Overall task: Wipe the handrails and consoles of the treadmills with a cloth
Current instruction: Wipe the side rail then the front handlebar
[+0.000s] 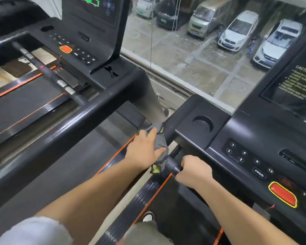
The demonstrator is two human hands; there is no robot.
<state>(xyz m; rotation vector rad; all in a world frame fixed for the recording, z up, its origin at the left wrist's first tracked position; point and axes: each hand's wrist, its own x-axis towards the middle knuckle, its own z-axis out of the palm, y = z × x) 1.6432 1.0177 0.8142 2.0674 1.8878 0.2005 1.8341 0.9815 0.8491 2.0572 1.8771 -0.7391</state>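
While my left hand (145, 152) holds the grey cloth (161, 145) against the handrail (172, 164), fingers and thumb curled over the fabric, my right hand (194, 171) grips the same bar just beside it, fingers wrapped round. The cloth sits where the rail meets the console (254, 138), just below the cup holder (202, 123). Its yellow-green patches may be trim. The 2nd treadmill (60, 131) stands to my left.

Window sill (177, 79). Beyond the glass, parked: silver van (207, 18), dark car (168, 13), white cars (240, 30). White-toed shoe (148, 217), bottom edge.
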